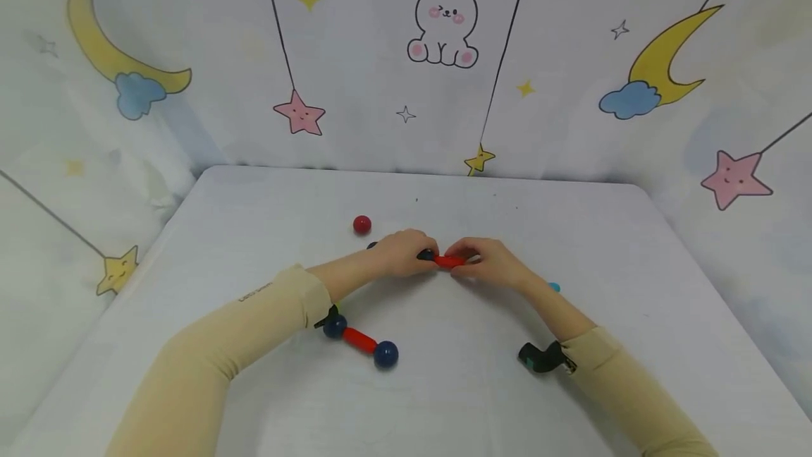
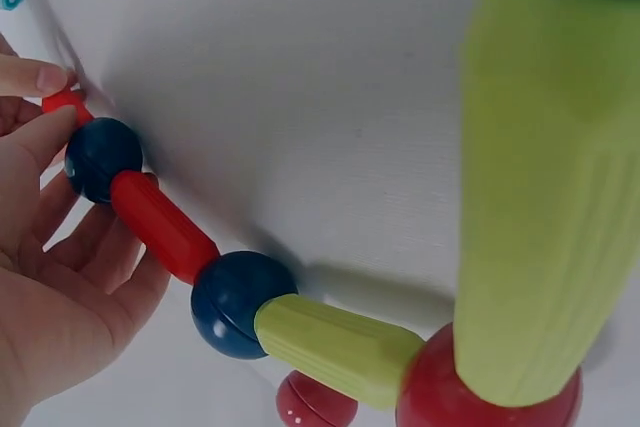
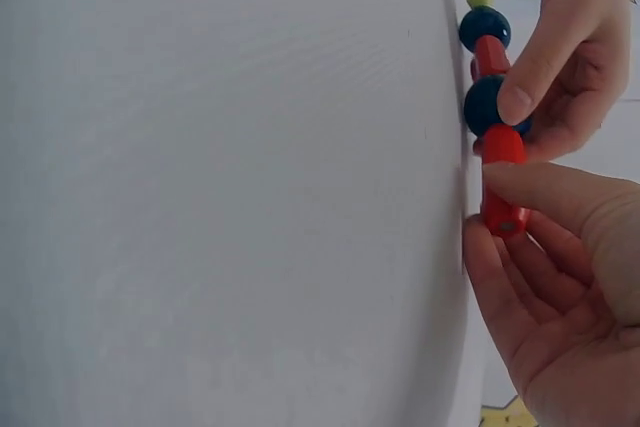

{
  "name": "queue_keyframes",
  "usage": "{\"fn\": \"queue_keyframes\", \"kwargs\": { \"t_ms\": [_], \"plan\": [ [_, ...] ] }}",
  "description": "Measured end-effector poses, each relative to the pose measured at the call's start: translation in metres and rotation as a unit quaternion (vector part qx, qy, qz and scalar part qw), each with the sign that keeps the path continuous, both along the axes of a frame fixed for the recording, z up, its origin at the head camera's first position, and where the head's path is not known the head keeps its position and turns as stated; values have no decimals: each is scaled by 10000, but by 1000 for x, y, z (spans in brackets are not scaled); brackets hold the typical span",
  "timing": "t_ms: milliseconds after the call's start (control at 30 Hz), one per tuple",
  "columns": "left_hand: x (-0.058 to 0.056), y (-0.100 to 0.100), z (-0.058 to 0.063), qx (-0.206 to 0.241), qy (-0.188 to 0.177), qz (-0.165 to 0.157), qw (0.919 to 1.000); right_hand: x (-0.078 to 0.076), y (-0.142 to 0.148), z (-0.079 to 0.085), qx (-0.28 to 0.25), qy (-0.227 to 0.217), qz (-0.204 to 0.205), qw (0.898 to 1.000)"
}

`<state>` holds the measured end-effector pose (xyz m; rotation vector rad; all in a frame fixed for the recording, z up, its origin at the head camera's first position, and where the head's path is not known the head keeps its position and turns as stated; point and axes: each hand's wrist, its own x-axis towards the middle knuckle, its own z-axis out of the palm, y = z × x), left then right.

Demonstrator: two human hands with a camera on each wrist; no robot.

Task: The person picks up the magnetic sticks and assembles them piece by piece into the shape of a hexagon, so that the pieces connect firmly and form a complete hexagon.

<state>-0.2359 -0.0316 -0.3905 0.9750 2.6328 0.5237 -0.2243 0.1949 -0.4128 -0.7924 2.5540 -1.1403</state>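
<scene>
My left hand (image 1: pixel 404 252) holds a dark blue ball (image 3: pixel 484 105), its thumb pressed on the ball. A short red rod (image 3: pixel 503 162) joins that ball, and my right hand (image 1: pixel 493 263) pinches the rod between thumb and fingers. From the held ball a chain runs on: another red rod (image 2: pixel 165 225), a second blue ball (image 2: pixel 240 304), a yellow-green rod (image 2: pixel 340 347), then a red ball (image 2: pixel 490 387) with a larger-looking yellow-green rod (image 2: pixel 545 177). In the head view, the left hand and arm hide most of this chain.
Beyond the left forearm lies a loose red ball (image 1: pixel 362 224). Nearer, a red rod (image 1: pixel 359 340) links two blue balls (image 1: pixel 385 355) by the left sleeve. A light blue piece (image 1: pixel 554 287) shows behind the right forearm. A black device (image 1: pixel 541 357) sits at the right cuff.
</scene>
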Motion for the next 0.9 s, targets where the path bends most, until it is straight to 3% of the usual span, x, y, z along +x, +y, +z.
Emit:
{"fn": "queue_keyframes", "kwargs": {
  "t_ms": [267,500,700,900],
  "plan": [
    [0,-9,-5,26,177,240,9996,-10,-10,-3,99,-127,123,9998],
    [5,-18,-4,64,202,271,9994,-41,-25,-7,-286,-861,181,9957],
    [10,-26,-3,300,351,83,9989,-71,-62,-5,-14,-754,448,9961],
    [13,-33,-2,583,514,-86,9969,-88,-100,-1,250,-418,907,9947]
  ]
}}
